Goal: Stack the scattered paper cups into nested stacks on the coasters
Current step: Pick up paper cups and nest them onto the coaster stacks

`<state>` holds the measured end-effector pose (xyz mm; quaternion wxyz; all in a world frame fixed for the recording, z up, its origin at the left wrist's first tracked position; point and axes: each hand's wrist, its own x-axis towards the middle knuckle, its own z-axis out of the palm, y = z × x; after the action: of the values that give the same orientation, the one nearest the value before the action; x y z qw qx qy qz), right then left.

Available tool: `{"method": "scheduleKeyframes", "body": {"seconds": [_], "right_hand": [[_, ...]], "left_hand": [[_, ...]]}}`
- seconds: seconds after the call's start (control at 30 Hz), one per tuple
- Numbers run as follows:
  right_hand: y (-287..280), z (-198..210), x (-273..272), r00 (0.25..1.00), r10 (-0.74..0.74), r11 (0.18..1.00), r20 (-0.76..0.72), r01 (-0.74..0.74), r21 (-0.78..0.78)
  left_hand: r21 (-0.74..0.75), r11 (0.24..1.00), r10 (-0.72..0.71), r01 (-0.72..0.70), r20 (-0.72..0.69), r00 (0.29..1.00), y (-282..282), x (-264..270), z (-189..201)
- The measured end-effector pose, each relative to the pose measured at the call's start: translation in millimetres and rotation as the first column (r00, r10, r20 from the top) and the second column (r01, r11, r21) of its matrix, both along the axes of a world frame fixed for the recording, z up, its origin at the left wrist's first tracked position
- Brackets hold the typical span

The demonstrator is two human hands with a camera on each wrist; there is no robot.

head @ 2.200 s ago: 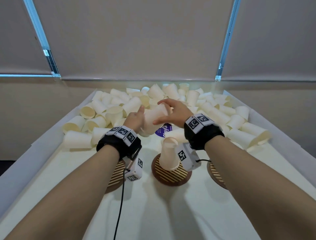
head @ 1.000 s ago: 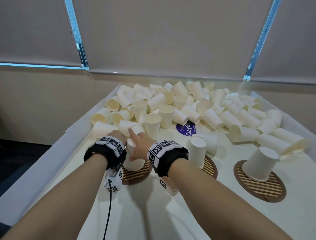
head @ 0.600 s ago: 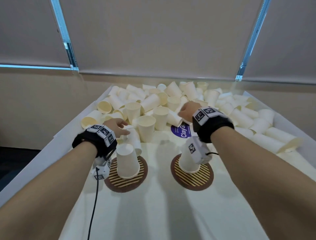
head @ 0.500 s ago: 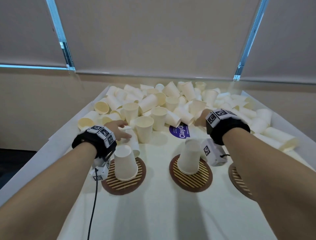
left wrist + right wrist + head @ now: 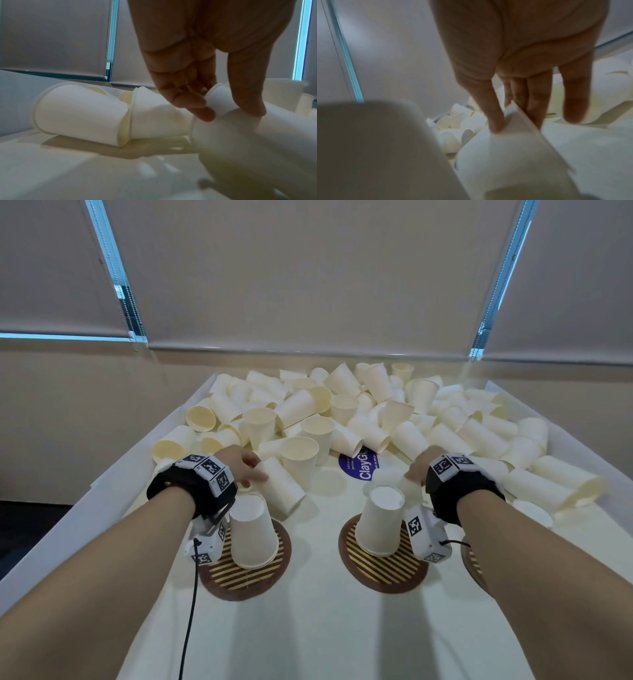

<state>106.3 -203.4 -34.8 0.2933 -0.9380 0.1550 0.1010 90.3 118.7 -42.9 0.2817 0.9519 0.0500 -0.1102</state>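
Cups [image 5: 346, 409] lie heaped across the far table. Left hand [image 5: 239, 465] pinches the base of a tilted paper cup [image 5: 281, 487] beside the left coaster [image 5: 246, 580]; right hand [image 5: 416, 470] grips another cup [image 5: 513, 142] near the middle coaster [image 5: 380, 577]. Each of these 2 coasters bears an inverted cup.

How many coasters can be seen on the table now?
3: the left coaster and the middle coaster, each under an upside-down cup, and a third coaster, mostly hidden by the right forearm.
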Motion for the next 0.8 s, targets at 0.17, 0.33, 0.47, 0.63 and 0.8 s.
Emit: {"method": "scheduleKeyframes", "body": {"seconds": [0.17,0.33,0.47,0.63,0.8], "right_hand": [[10.6,30.3,-3.2,0.940,-0.136,0.986,0.314,0.098,0.136],[24.3,53.7,-16.3,0.902,-0.122,0.950,0.414,-0.014,0.311],[37.0,63.2,-28.7,0.891,-0.089,0.918,0.445,-0.100,0.385],[39.0,67.6,-44.4,0.863,-0.012,0.934,0.505,-0.171,0.313],[31.0,68.8,-47.4,0.832,-0.029,0.936,0.554,-0.172,0.306]], "left_hand": [[-0.078,0.996,0.048,-0.038,0.120,0.992,1.2,-4.7,27.1],[-0.265,0.960,0.166,-0.096,0.256,0.952,-27.1,-15.5,65.2],[-0.370,0.921,0.197,-0.120,0.177,0.964,-63.6,-28.4,80.3],[-0.198,0.977,0.122,-0.083,0.191,0.974,-95.1,-49.0,73.6],[-0.022,0.998,-0.053,0.056,0.122,0.991,-115.4,-58.4,64.6]]}}
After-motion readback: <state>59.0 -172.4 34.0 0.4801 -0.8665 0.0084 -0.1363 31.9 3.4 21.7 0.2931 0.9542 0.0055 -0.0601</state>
